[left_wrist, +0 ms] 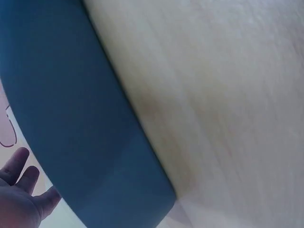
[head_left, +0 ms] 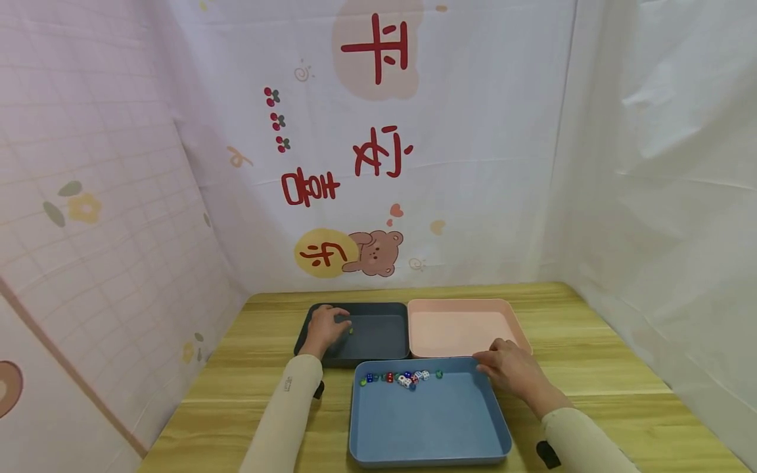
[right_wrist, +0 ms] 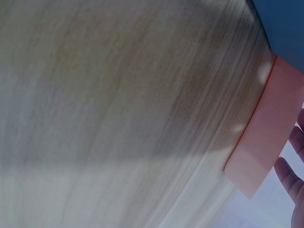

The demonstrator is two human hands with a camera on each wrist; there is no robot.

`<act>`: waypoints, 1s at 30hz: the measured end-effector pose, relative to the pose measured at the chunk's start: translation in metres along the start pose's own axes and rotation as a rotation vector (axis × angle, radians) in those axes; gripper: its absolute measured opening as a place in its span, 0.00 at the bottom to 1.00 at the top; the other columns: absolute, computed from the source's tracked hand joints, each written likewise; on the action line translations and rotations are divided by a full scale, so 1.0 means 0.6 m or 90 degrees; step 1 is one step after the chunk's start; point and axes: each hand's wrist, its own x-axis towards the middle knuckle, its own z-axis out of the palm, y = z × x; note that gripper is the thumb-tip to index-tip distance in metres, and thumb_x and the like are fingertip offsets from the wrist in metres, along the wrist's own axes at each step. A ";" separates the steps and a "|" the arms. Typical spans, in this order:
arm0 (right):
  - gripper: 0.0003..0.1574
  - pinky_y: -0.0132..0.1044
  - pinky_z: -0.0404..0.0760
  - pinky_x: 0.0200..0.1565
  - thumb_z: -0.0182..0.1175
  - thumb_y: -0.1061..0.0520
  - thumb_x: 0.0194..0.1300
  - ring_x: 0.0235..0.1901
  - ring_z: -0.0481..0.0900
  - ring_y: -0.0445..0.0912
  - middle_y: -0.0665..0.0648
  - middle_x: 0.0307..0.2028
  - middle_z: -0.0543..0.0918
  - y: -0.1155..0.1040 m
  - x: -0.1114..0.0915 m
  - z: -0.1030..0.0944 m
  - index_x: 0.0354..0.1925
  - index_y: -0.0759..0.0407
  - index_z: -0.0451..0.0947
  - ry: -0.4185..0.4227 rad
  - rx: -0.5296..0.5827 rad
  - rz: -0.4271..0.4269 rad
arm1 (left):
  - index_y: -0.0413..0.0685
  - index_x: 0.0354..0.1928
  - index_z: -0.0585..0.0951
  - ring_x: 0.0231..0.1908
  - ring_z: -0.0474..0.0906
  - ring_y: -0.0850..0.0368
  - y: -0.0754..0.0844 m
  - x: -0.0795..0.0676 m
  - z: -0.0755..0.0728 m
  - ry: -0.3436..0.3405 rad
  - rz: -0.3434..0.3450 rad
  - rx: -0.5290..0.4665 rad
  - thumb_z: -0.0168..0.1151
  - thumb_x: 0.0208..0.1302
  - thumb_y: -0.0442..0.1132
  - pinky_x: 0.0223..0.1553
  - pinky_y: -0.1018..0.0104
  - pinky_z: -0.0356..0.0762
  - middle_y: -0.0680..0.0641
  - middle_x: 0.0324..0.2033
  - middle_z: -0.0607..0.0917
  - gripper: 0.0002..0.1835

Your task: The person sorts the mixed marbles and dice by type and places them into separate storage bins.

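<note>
The left hand [head_left: 322,330], fingers [head_left: 336,311] parted, hangs beside a greenish bead [head_left: 351,331] in the dark tray [head_left: 383,338]; whether the right hand [head_left: 512,369] grips anything, I can't tell, but its knocking the blue tray [head_left: 428,420] could scatter dice [head_left: 405,380].

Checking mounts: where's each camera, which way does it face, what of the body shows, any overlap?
Head: worn on the head, facing forward-down at dark tray, pink tray and blue tray; left hand, right hand and sleeves show.
Left wrist: worn there, looking at the dark tray's outer wall and the table; left fingers show lower left.
Right wrist: worn there, looking at the table, the pink tray's outer wall and part of the blue tray; right fingers at right edge.
Shared by head and right wrist: pink and blue trays.
</note>
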 end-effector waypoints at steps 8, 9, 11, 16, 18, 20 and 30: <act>0.13 0.43 0.80 0.33 0.68 0.53 0.63 0.32 0.78 0.49 0.53 0.32 0.78 0.000 0.000 -0.004 0.47 0.51 0.87 0.000 0.010 -0.011 | 0.46 0.52 0.86 0.67 0.60 0.32 0.003 -0.004 -0.004 -0.005 -0.009 -0.003 0.67 0.66 0.43 0.63 0.34 0.59 0.33 0.65 0.70 0.15; 0.13 0.43 0.79 0.33 0.68 0.53 0.63 0.32 0.78 0.49 0.53 0.32 0.78 0.000 0.000 -0.004 0.47 0.51 0.87 0.000 0.009 -0.011 | 0.46 0.52 0.86 0.67 0.61 0.32 0.003 -0.004 -0.004 -0.005 -0.009 -0.003 0.67 0.66 0.43 0.63 0.34 0.59 0.33 0.65 0.70 0.15; 0.13 0.43 0.80 0.34 0.68 0.53 0.63 0.32 0.78 0.49 0.53 0.32 0.78 0.001 0.000 -0.004 0.47 0.51 0.87 0.001 0.008 -0.010 | 0.46 0.52 0.86 0.67 0.61 0.32 0.003 -0.005 -0.004 -0.005 -0.007 -0.003 0.67 0.66 0.43 0.63 0.33 0.59 0.33 0.65 0.70 0.15; 0.13 0.42 0.79 0.33 0.68 0.52 0.63 0.32 0.77 0.48 0.53 0.32 0.78 0.002 -0.001 -0.002 0.47 0.50 0.88 0.000 0.011 -0.005 | 0.46 0.51 0.86 0.66 0.61 0.32 0.001 -0.009 -0.007 -0.007 -0.002 -0.005 0.67 0.66 0.42 0.62 0.34 0.61 0.33 0.64 0.70 0.14; 0.13 0.42 0.79 0.33 0.68 0.52 0.64 0.32 0.77 0.48 0.52 0.32 0.78 0.001 0.000 -0.001 0.47 0.50 0.88 -0.003 0.013 -0.004 | 0.46 0.51 0.86 0.66 0.61 0.32 0.001 -0.010 -0.009 -0.007 -0.002 -0.011 0.67 0.66 0.42 0.62 0.34 0.61 0.33 0.64 0.70 0.14; 0.13 0.42 0.79 0.33 0.68 0.52 0.64 0.32 0.77 0.48 0.52 0.33 0.78 0.002 0.000 -0.001 0.47 0.50 0.88 -0.005 0.014 -0.002 | 0.46 0.51 0.86 0.66 0.61 0.32 0.002 -0.011 -0.011 -0.009 -0.002 -0.017 0.67 0.66 0.42 0.62 0.34 0.62 0.34 0.64 0.70 0.14; 0.13 0.43 0.79 0.34 0.68 0.52 0.64 0.33 0.78 0.49 0.53 0.33 0.79 0.004 0.001 0.001 0.47 0.50 0.87 -0.008 0.014 0.000 | 0.45 0.51 0.86 0.67 0.59 0.32 0.009 -0.013 -0.017 -0.015 0.013 -0.062 0.67 0.66 0.42 0.64 0.36 0.61 0.34 0.66 0.69 0.14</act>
